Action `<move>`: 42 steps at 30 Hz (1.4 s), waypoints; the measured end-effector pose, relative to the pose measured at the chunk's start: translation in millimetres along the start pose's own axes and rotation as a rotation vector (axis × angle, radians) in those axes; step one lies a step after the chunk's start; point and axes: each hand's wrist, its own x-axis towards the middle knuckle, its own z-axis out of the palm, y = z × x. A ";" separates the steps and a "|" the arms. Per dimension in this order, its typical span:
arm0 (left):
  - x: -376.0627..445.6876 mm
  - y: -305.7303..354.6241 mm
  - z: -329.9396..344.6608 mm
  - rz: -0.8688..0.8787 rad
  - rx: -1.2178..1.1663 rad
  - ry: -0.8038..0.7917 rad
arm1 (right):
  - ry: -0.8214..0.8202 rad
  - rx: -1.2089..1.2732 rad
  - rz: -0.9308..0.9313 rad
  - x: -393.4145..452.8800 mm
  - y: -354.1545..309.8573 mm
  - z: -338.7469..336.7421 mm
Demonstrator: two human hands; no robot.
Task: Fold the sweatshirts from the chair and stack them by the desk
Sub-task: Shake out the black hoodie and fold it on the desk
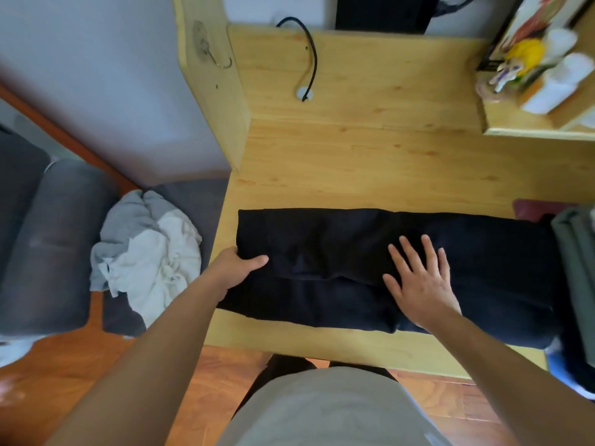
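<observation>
Sweatshirt work, mid-fold: the black sweatshirt [370,252] lies along the near edge of the wooden worktop [370,149] as a long band, sleeves already tucked in, its right end touching the grey-green folded garment [576,252] at the worktop's right edge. My left hand [236,267] pinches the sweatshirt's left end, thumb on top and fingers out of sight beneath. My right hand [418,278] lies flat and spread on the cloth, a little right of the middle.

I judge the step to be bringing the left end over to halve the band. To do it well, I'd keep the right palm pressing where I want the crease, so the layers underneath don't slide. I'd lift the left end only just off the worktop, with the near and far edges level, then lay it down square on the right part. The near edge overhangs the worktop a little, so I'd watch that it doesn't drag.

A grey and white crumpled sweatshirt [145,252] waits on the grey chair [48,246] to my left, not yet folded
</observation>
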 end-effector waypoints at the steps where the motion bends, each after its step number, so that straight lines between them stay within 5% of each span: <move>1: -0.2 -0.4 -3.2 0.022 0.055 0.024 | -0.001 0.008 -0.009 0.4 -1.0 -1.2; 8: -16.2 -14.8 -71.5 0.046 0.247 0.288 | 0.028 -0.009 -0.222 -6.4 -48.9 -2.5; 17: -96.6 56.4 -104.4 0.194 -0.175 -0.120 | -0.089 -0.035 -0.181 -4.0 -74.8 -8.6; 19: -113.3 76.0 -91.0 0.271 -0.186 -0.148 | -0.231 0.197 -0.189 0.7 -70.5 -32.3; 22: -133.9 109.6 -55.5 0.359 -0.132 -0.160 | -0.465 1.039 0.021 -0.5 -52.2 -96.1; 27: -160.9 156.3 60.5 0.530 0.052 -0.101 | -0.529 1.946 0.019 -27.0 0.8 -185.7; 34: -167.7 136.1 255.5 0.691 0.344 -0.018 | -0.476 1.643 0.234 -54.0 62.7 -171.8; 39: -156.1 99.3 290.1 0.547 0.105 -0.422 | -0.337 1.695 0.507 -42.1 102.7 -92.4; 40: -156.3 86.3 286.8 0.542 0.087 -0.392 | -0.318 1.673 0.539 -38.4 105.7 -79.2; 42: -152.3 55.2 273.8 0.617 0.149 -0.062 | -0.245 1.595 0.586 -32.5 105.0 -65.5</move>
